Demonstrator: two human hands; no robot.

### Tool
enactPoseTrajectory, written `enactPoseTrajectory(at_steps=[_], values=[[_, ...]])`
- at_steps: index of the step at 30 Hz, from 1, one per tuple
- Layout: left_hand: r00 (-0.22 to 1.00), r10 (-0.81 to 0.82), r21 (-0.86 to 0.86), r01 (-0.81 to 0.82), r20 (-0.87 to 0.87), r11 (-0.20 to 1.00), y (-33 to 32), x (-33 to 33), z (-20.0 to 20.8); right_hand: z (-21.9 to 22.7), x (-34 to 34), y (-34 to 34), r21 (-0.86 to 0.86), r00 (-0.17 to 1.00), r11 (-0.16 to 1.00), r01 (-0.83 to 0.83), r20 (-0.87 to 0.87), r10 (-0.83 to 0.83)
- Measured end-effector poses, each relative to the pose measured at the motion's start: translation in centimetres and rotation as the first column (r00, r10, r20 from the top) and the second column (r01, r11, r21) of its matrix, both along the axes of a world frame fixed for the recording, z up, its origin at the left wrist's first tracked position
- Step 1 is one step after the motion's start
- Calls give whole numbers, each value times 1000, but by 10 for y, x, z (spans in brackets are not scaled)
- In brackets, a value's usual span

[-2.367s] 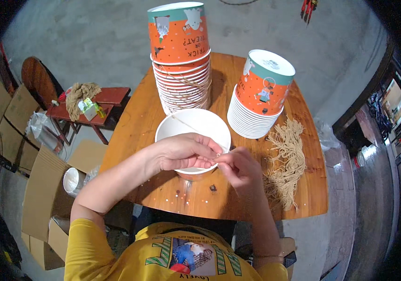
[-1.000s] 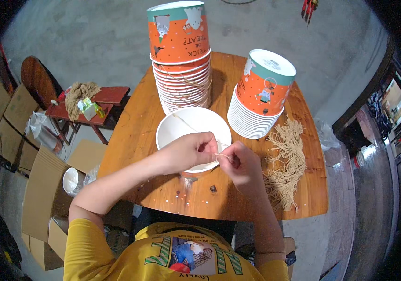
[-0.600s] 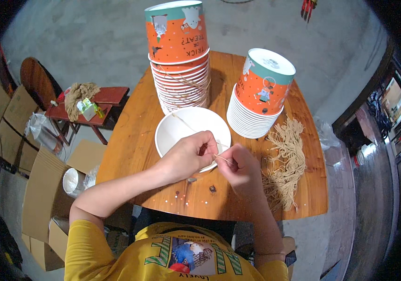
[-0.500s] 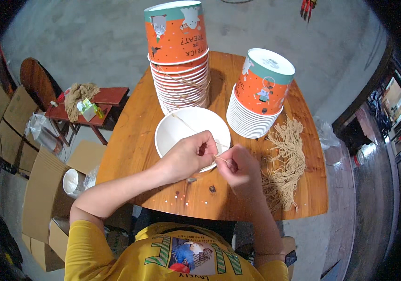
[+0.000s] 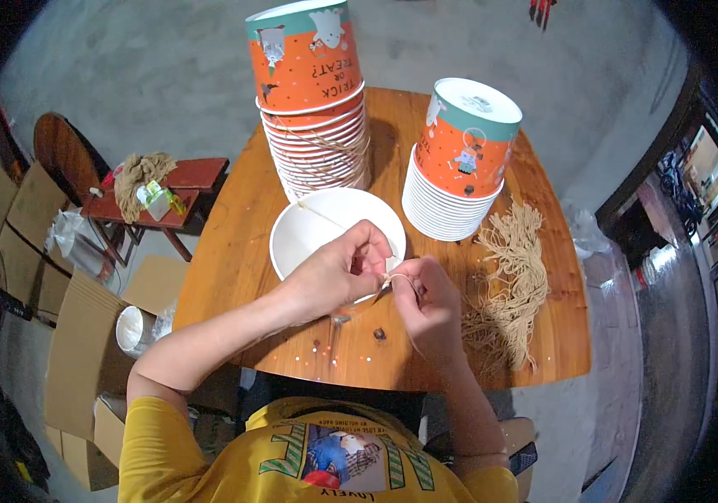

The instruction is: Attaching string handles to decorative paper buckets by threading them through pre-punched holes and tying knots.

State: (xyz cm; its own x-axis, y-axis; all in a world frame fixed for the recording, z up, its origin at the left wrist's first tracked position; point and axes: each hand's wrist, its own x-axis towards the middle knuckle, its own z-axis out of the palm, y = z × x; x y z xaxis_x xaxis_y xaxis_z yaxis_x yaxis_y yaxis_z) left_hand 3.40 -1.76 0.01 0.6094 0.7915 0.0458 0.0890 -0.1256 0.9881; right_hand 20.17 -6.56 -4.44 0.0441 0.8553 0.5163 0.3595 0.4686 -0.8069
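Observation:
A paper bucket point(image 5: 296, 239) with a white inside lies in front of me, its mouth facing me. A thin tan string point(image 5: 319, 215) runs from the far left of its rim across the opening toward my hands. At the near right of the rim, my left hand point(image 5: 338, 270) pinches the string between thumb and fingers. My right hand point(image 5: 433, 306) is closed on the same string close beside it, with a small loop showing between the two. Whether a knot sits at the fingertips is too small to tell.
Behind the bucket stands a tall stack of upside-down orange paper buckets point(image 5: 309, 71), with a shorter stack point(image 5: 468, 155) to its right. A bundle of tan strings point(image 5: 514, 289) lies at the table's point(image 5: 225, 277) right side. Cardboard boxes point(image 5: 82, 352) stand at left.
My fingertips have shifted slightly along the string, and a small loop now shows by my right hand. The whole view has moved a little; both hands stay at the bucket's rim.

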Motion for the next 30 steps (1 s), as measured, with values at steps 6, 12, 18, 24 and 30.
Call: enactPoseTrajectory(at_steps=[6, 12, 18, 24, 30], values=[[999, 26, 21, -25, -47, 999, -2, -1, 1, 8, -3, -4, 57, 999, 998, 8, 47, -10], [995, 48, 65, -43, -83, 997, -3, -3, 3, 2, -1, -1, 27, 999, 1000, 7, 34, -8], [994, 46, 26, -43, -97, 999, -3, -5, 5, -1, -2, -2, -168, 988, 985, -37, -155, 11], [994, 12, -47, -17, -105, 999, 0, -6, 6, 4, 9, -1, 235, 958, 970, 56, 259, -118], [989, 8, -25, -12, -149, 1000, 0, -5, 10, 7, 12, -1, 309, 910, 950, 40, 381, -162]])
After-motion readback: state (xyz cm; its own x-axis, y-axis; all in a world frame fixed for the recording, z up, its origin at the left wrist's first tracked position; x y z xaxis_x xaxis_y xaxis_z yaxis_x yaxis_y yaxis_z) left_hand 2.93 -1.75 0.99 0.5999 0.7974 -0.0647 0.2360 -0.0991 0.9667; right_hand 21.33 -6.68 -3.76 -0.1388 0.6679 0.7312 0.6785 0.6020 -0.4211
